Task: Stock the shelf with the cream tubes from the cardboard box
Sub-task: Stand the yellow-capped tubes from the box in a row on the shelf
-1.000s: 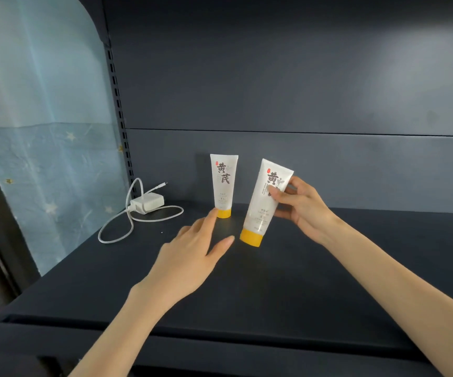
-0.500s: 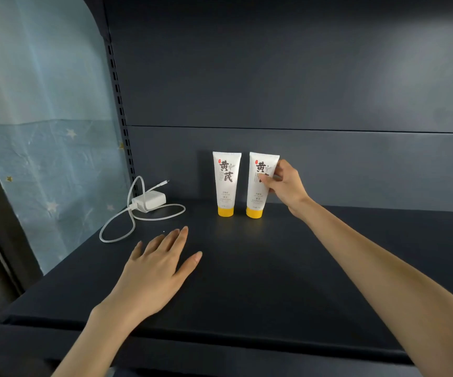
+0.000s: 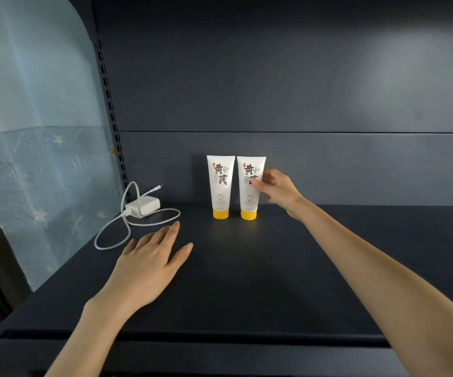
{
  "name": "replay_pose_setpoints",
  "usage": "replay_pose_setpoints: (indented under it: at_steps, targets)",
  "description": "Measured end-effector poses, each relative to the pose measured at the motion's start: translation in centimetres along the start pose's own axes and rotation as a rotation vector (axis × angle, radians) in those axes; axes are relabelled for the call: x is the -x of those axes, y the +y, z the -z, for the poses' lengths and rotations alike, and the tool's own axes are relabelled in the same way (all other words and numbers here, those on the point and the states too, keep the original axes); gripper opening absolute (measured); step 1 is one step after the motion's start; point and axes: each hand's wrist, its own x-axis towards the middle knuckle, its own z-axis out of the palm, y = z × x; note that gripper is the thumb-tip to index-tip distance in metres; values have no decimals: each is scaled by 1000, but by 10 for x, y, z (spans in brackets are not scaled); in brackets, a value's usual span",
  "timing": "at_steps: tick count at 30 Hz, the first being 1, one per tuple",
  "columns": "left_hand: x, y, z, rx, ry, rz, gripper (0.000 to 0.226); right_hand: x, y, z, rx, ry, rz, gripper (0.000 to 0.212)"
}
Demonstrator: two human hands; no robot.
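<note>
At back of shelf point(image 3: 247, 281), head view: first tube point(image 3: 220, 186) stands on yellow cap, by back wall. Just beside it, on right, second tube point(image 3: 247, 205) now stands up straight too. One second ago it hung tilted in my right hand point(image 3: 277, 190). Right hand still pinches its side, thumb on front. Left hand point(image 3: 149, 265) lies flat on shelf, fingers straight, holds nothing, near white charger point(image 3: 144, 206). Two tubes in place, I think. Next: let go, fetch more. Cardboard box not in view.
</note>
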Motion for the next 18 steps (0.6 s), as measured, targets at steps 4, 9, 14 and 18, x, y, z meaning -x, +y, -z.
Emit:
replay_pose_setpoints:
  at_steps: [4,9,14,18]
  targets:
    - [1,-10,8,-11,35,12,66,31,-4,18,315,47,-16,55]
    - [11,-11,12,-21,49,21,68,117,-7,53,898,88,-23,66]
    - [27,4,12,27,122,-50,77,229,2,83,1074,335,-65,68]
    - [38,24,8,61,186,-111,86,302,9,101,1064,489,-176,73]
